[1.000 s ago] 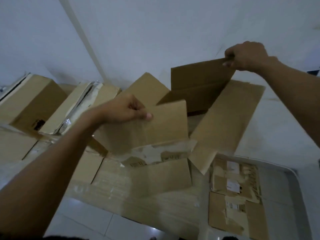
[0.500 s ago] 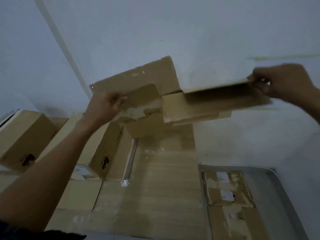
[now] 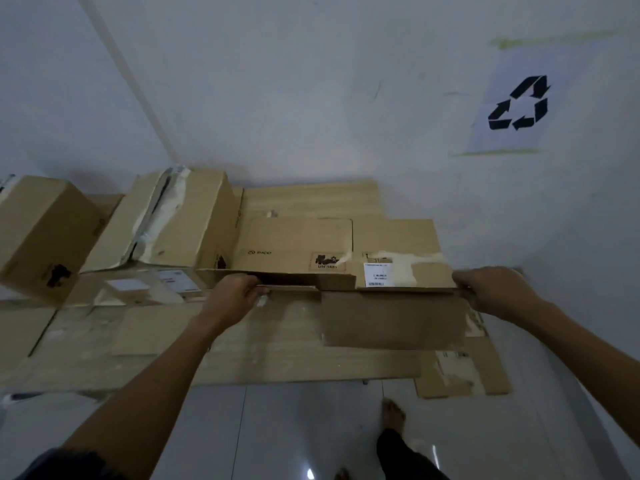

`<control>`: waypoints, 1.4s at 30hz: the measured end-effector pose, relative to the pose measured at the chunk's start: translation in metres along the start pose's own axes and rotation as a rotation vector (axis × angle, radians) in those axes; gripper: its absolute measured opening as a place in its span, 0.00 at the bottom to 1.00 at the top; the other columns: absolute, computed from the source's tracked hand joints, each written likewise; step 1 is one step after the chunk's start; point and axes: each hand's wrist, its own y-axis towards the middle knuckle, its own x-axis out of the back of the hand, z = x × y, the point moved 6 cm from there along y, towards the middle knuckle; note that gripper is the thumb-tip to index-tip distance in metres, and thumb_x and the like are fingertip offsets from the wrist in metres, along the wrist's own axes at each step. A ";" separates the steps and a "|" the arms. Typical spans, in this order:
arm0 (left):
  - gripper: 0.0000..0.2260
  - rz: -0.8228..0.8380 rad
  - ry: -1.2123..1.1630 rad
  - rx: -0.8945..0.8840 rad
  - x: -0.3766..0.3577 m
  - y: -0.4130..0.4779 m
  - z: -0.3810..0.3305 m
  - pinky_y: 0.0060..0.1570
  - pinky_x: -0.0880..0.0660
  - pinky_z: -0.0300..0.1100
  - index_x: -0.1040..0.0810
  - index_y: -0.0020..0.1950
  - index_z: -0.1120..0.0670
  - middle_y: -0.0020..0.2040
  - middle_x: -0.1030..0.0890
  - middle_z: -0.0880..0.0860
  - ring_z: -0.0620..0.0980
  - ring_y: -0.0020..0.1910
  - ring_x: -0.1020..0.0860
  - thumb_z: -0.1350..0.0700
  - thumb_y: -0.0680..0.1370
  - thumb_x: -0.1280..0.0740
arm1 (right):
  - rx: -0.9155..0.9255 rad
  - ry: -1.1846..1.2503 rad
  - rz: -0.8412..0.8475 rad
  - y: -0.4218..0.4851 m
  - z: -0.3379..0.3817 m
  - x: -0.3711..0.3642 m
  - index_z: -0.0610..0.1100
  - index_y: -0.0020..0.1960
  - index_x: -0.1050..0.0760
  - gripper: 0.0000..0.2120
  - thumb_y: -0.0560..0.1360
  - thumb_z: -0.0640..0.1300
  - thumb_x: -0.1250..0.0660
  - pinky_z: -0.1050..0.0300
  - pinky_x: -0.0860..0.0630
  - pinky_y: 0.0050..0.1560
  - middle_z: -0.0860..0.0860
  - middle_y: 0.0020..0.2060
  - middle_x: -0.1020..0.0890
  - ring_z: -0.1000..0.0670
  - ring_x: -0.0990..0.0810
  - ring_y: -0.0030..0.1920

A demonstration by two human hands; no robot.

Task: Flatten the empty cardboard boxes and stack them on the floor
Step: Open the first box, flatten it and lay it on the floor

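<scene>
Holding a flat brown box low over the pile of flat cardboard on the floor. Looking squashed thin, with one big flap hanging down on the near side. Running long from left to right, lying nearly level. Gripping its left end with the left hand, fingers curled round the edge, and pinching its right end with the right hand.
</scene>
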 end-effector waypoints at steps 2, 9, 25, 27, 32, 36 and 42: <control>0.09 0.065 -0.048 0.057 -0.011 -0.009 0.008 0.45 0.23 0.45 0.17 0.52 0.57 0.48 0.16 0.55 0.54 0.47 0.19 0.54 0.76 0.32 | 0.011 -0.034 0.130 -0.005 0.012 -0.006 0.49 0.43 0.34 0.07 0.77 0.50 0.39 0.61 0.37 0.30 0.52 0.36 0.25 0.52 0.30 0.34; 0.28 0.821 0.317 0.556 -0.045 -0.048 0.023 0.44 0.21 0.44 0.24 0.50 0.60 0.47 0.18 0.56 0.54 0.44 0.17 0.38 0.67 0.26 | -0.002 0.420 0.516 0.002 0.064 -0.044 0.51 0.64 0.29 0.34 0.66 0.71 0.37 0.52 0.30 0.60 0.50 0.67 0.27 0.48 0.27 0.63; 0.41 0.259 0.146 0.264 -0.141 0.081 -0.033 0.71 0.50 0.64 0.49 0.77 0.46 0.79 0.54 0.58 0.59 0.77 0.56 0.30 0.70 0.38 | 0.142 0.299 0.099 0.134 0.129 -0.098 0.50 0.75 0.45 0.42 0.68 0.71 0.41 0.33 0.57 0.71 0.41 0.77 0.48 0.42 0.52 0.77; 0.42 0.253 0.190 0.254 -0.160 0.098 -0.033 0.72 0.53 0.64 0.52 0.77 0.46 0.79 0.57 0.58 0.58 0.77 0.58 0.28 0.71 0.42 | 0.169 0.333 0.076 0.151 0.132 -0.108 0.49 0.75 0.43 0.43 0.67 0.72 0.47 0.32 0.56 0.71 0.40 0.77 0.48 0.40 0.52 0.77; 0.42 0.122 0.169 0.189 -0.194 0.118 -0.027 0.72 0.61 0.64 0.53 0.78 0.47 0.79 0.58 0.56 0.55 0.77 0.62 0.26 0.70 0.50 | 0.213 0.372 0.005 0.171 0.135 -0.136 0.47 0.74 0.39 0.40 0.71 0.72 0.50 0.30 0.48 0.70 0.39 0.76 0.43 0.40 0.47 0.76; 0.41 0.018 0.180 0.160 -0.201 0.115 -0.024 0.72 0.60 0.63 0.48 0.78 0.48 0.79 0.53 0.58 0.57 0.78 0.56 0.27 0.71 0.49 | 0.210 0.346 -0.089 0.171 0.137 -0.142 0.48 0.75 0.42 0.40 0.71 0.71 0.46 0.32 0.55 0.72 0.40 0.76 0.47 0.41 0.51 0.77; 0.36 0.005 0.159 0.167 -0.199 0.114 -0.023 0.73 0.55 0.63 0.44 0.77 0.49 0.78 0.47 0.59 0.57 0.78 0.51 0.32 0.74 0.45 | 0.202 0.360 -0.066 0.170 0.136 -0.134 0.47 0.74 0.39 0.39 0.71 0.71 0.47 0.32 0.53 0.72 0.40 0.76 0.46 0.41 0.51 0.77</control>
